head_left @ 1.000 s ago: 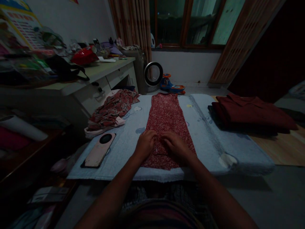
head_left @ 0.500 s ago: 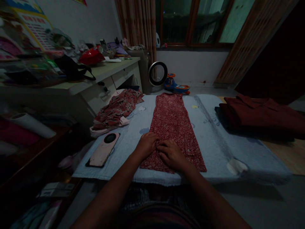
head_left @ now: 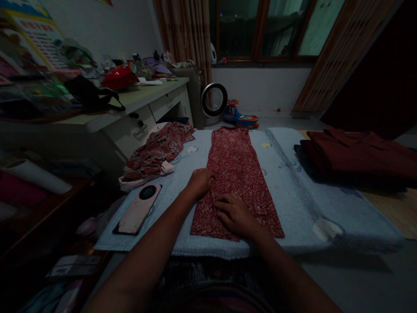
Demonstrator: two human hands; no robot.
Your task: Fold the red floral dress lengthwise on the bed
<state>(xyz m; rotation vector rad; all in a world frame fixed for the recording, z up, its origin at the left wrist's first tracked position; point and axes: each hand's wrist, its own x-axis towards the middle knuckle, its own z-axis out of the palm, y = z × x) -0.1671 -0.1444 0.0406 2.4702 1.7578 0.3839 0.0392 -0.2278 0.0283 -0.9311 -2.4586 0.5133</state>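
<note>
Hands on blue-padded table

**Dim room, cluttered desk, dark window**

Light is low. A white desk heaped with clutter lines the left wall. Striped curtains flank a wood-framed window at the back. A ring-shaped fan stands on the floor below.

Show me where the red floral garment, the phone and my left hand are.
red floral garment (head_left: pixel 233 161), head view, upper middle of the cloth
phone (head_left: pixel 138 208), head view, middle of its pink back
left hand (head_left: pixel 200 181), head view, back of the hand
</note>
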